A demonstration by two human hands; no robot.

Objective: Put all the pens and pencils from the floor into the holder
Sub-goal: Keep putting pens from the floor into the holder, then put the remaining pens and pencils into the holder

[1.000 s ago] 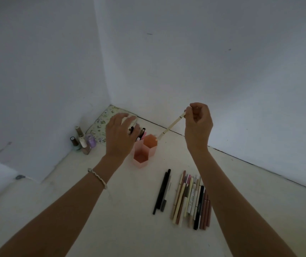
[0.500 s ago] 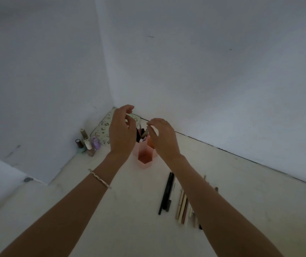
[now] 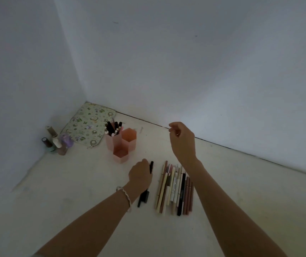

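Our left hand (image 3: 140, 175) covers the black pens (image 3: 143, 197) near the holder (image 3: 120, 145), likely to lift one; its fingers are hidden, so we cannot tell their grip. Our right hand (image 3: 182, 140) hovers empty, fingers (image 3: 173, 127) loosely curled, near the row (image 3: 174, 190) on the floor (image 3: 74, 201).

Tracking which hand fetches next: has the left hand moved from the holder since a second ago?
Yes. The left hand has come from the holder toward the camera, onto the black pens in front of it.

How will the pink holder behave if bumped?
Probably light: the holder looks thin, translucent plastic. Three joined cells give a wide base, so it likely slides rather than tips. Pens fill only the back cell, so weight may sit rearward.
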